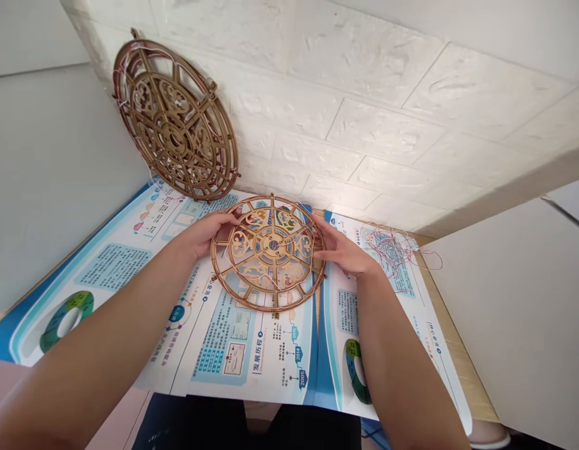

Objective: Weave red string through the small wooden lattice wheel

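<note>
A round openwork frame (263, 245) in gold-brown lies between the two hands, over the printed sheets (113, 269) that cover most of the table (481, 403). The left hand (210, 232) has its grip closed around the left, far part of the rim, thumb on top; the right hand (341, 249) holds the right side, thumb laid over the rings and fingers along the far edge. Being round, the frame has no long axis; its face is turned up toward the person, and both hands are about equally near its hub, one on each side. Whether it rests flat or is lifted a little is hard to tell. Thin pale wire runs along the rings and crosses the openwork, passing close to the right thumb, so the wire's place against that grip seems the relation that matters most. Far left, a stack of similar frames (166, 132) leans against the white wall (387, 81), well apart from the right hand. A loose tangle of wire (393, 249) lies to the right, just past the right hand. The wall limits room on the far side, and a white panel (518, 300) stands to the right; the near side is open.
</note>
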The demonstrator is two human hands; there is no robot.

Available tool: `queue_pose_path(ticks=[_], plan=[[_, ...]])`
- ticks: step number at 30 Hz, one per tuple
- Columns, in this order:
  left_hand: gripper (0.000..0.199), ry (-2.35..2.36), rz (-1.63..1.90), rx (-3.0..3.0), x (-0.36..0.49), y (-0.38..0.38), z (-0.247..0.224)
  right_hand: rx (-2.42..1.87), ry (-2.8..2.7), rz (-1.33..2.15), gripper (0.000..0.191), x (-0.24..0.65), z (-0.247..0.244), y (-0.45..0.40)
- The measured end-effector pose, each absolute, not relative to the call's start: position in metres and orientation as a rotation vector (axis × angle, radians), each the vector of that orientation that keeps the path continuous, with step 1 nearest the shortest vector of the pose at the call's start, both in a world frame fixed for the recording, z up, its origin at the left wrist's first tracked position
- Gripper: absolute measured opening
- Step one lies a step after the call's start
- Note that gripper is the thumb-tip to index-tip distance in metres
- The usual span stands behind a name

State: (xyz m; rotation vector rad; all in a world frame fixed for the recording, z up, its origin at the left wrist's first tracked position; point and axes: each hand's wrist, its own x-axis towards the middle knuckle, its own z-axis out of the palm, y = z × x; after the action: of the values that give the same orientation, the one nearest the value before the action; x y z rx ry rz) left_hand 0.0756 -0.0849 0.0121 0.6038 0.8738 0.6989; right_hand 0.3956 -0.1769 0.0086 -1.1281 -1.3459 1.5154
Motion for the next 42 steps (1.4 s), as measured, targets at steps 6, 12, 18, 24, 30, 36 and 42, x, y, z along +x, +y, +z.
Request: queue_pose_path(ticks=[6,12,18,24,30,36,42], plan=[[0.028,0.807,0.671,0.679,0.074,-0.086,0.009,-1.171,-0.913,1.48,0.076,0.398,0.002,-0.173],[0.028,0.768,0.651,0.722,0.071,-0.084,0.002,-1.172,-0.827,1.491,0.065,0.398,0.003,-0.171],[0.03,0.822,0.639,0.73,0.074,-0.087,0.007,-1.169,-0.846,1.474,0.049,0.401,0.001,-0.168],[0.028,0.798,0.629,0.684,0.075,-0.087,0.01,-1.153,-0.819,1.496,0.035,0.402,0.0,-0.167],[0.03,0.787,0.633,0.648,0.074,-0.087,0.009,-1.141,-0.805,1.505,0.035,0.399,0.005,-0.17],[0.03,0.784,0.638,0.655,0.075,-0.088,0.011,-1.15,-0.818,1.512,0.033,0.397,0.006,-0.17],[0.031,0.777,0.63,0.679,0.075,-0.09,0.012,-1.165,-0.813,1.513,0.029,0.398,0.006,-0.169]])
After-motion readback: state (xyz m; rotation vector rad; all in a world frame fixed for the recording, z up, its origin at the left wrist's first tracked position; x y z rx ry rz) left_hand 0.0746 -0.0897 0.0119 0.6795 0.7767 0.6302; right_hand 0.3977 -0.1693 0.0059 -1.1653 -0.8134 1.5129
